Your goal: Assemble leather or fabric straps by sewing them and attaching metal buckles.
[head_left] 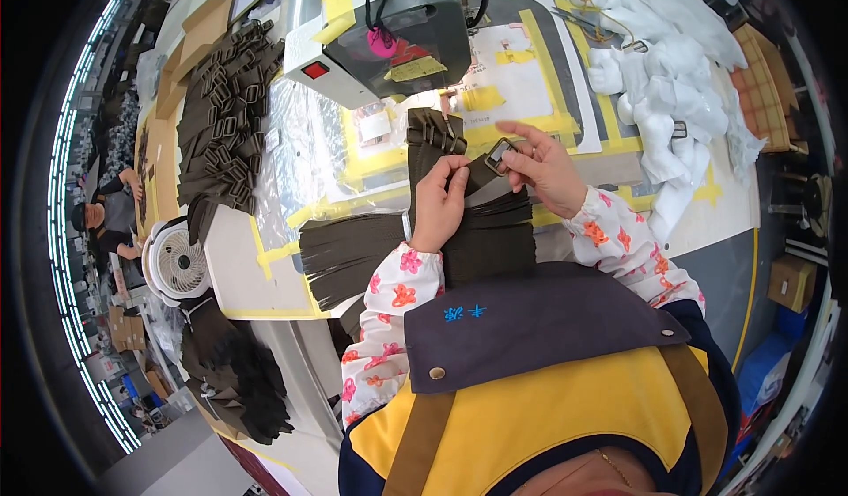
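Observation:
In front of the sewing machine (389, 41), my left hand (439, 203) pinches a dark brown webbing strap (480, 174). My right hand (546, 176) holds a dark rectangular buckle (500, 155) between thumb and fingers at that strap's end, its index finger lifted away. Whether the strap passes through the buckle is hard to make out. Just beyond my left hand lies a small stack of straps with buckles (433, 132). Beneath my hands spread bundles of loose dark straps, one fanned to the left (349, 253) and one under my wrists (495, 244).
A large heap of buckled straps (225, 116) lies at the left, near a white fan (179, 262). More dark straps (234, 377) hang lower left. White bundled material (667, 90) covers the right of the table, with scissors (574, 21) beside it. Another person (110, 218) works at far left.

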Motion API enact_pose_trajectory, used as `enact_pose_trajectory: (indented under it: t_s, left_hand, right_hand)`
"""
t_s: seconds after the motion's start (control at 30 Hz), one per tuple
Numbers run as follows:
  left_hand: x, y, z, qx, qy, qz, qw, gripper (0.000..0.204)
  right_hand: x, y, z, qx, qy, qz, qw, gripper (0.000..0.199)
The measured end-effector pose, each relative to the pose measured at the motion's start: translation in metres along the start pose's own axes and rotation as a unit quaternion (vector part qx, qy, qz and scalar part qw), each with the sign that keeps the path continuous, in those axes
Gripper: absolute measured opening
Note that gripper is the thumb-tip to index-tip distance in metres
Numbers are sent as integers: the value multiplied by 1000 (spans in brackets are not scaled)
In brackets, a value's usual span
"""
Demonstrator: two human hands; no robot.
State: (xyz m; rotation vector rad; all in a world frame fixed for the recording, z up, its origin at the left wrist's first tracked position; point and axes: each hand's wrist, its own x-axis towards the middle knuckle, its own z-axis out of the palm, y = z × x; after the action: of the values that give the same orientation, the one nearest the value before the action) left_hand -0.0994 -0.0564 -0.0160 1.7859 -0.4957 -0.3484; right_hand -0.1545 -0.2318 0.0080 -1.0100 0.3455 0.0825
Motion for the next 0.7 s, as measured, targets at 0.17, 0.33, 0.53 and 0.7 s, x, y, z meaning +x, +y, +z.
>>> enact_pose_trajectory:
  t_s: [0.17, 0.33, 0.53, 0.7]
  left_hand:
    - [0, -4, 0, -7, 14, 6, 1000, 12]
    - [-1, -7, 0, -27, 19, 1, 999, 12]
    - [1, -10, 5, -22, 71, 37, 997, 10]
    - [-1, -6, 5, -32, 73, 24, 997, 9]
  right_hand:
    - [5, 3, -11, -134, 8, -10, 991, 19]
    - [12, 1, -21, 123, 5, -6, 992, 14]
    - [7, 19, -2, 94, -14, 31, 995, 19]
    - [3, 11, -7, 102, 13, 54, 993, 16]
